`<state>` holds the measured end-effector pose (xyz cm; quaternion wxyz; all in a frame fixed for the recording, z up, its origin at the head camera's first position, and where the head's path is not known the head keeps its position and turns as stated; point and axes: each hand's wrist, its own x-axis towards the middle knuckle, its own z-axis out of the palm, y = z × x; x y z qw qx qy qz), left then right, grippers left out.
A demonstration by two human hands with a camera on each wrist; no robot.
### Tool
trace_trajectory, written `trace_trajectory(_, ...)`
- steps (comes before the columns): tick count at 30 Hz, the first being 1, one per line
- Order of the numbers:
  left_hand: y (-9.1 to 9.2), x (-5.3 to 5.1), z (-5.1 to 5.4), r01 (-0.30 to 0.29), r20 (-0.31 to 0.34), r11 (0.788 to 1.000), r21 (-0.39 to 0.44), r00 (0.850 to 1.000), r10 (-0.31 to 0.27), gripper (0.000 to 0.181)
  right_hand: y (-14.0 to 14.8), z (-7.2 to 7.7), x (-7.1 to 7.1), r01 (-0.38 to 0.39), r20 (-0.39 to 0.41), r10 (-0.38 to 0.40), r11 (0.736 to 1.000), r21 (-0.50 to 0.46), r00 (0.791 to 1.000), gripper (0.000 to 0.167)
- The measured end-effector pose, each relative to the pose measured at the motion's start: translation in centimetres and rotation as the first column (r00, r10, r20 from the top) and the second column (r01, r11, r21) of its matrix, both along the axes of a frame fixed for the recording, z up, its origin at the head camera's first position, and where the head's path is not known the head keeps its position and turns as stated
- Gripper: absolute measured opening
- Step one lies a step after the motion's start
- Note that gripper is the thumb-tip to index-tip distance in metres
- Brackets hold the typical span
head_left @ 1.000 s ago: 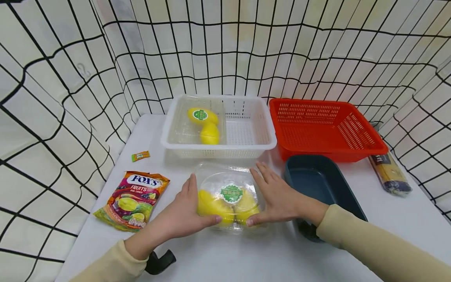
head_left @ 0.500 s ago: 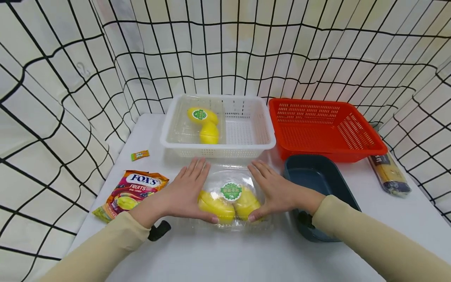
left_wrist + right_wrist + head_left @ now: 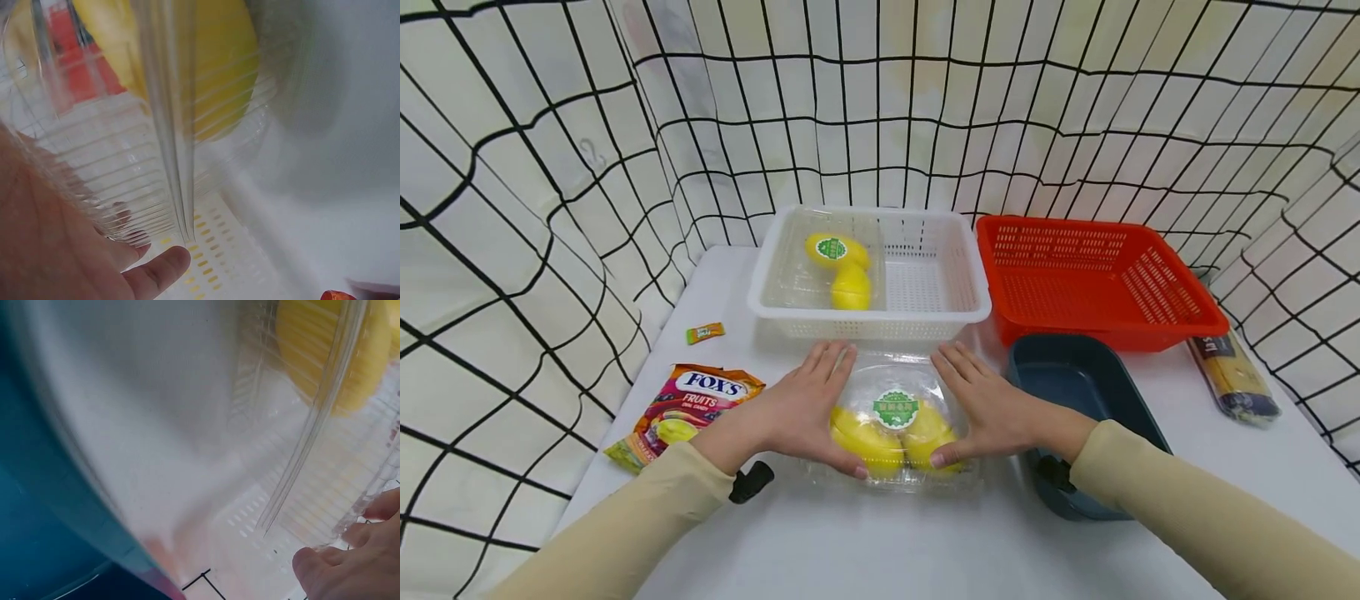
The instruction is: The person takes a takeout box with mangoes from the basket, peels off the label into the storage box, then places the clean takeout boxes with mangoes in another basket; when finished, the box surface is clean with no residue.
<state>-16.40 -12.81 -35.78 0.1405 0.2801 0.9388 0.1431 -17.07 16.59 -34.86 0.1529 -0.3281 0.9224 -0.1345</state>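
Observation:
A clear clamshell box (image 3: 891,367) lies in the middle of the white table. Two yellow fruits (image 3: 868,439) sit inside it, under a green round label (image 3: 895,409). My left hand (image 3: 801,414) touches the left side of the lid with straight fingers and the thumb spread toward the front. On the right side, my right hand (image 3: 1000,410) mirrors it, fingers extended along the lid. Both wrist views show the ribbed plastic wall and flange (image 3: 175,187) near the fingers, the left hand (image 3: 44,212) and the right hand (image 3: 350,556) lying against the lid side.
Behind stand a white basket (image 3: 925,317), holding a similar box with yellow fruits (image 3: 850,286), and a red basket (image 3: 1105,337). A dark teal tray (image 3: 1060,367) adjoins my right hand. A candy bag (image 3: 700,404), a small wrapped candy (image 3: 705,333) and a packet (image 3: 1232,379) lie around.
My left hand has moved forward along the box's left side and its fingers now point away over the lid edge. The right hand stays nearly where it was.

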Motion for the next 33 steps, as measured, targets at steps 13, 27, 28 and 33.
trace_trajectory(13, 0.1, -0.1, 0.0, 0.009, -0.006, 1.0, -0.017, 1.0, -0.009, 0.146, -1.7, 1.8, -1.2, -0.113, -0.042, 0.108, 0.986, -0.121, 0.993, 0.07)
trace_trajectory(27, 0.0, -0.1, 0.2, 0.021, 0.0, 1.0, -0.018, 1.0, -0.021, 0.145, -5.8, 2.5, -1.8, -0.354, -0.146, 0.352, 0.935, 0.015, 0.924, 0.044)
trace_trajectory(28, 0.0, -0.1, 0.2, 0.022, 0.001, 1.0, -0.019, 1.0, -0.022, 0.144, -6.0, 2.3, -1.9, -0.37, -0.158, 0.37, 0.929, 0.029, 0.916, 0.043)
trace_trajectory(33, 0.0, 0.0, 0.1, 0.025, -0.001, 1.0, -0.015, 1.0, -0.025, 0.143, -6.5, 1.8, -2.2, -0.414, -0.194, 0.417, 0.908, 0.056, 0.888, 0.036)
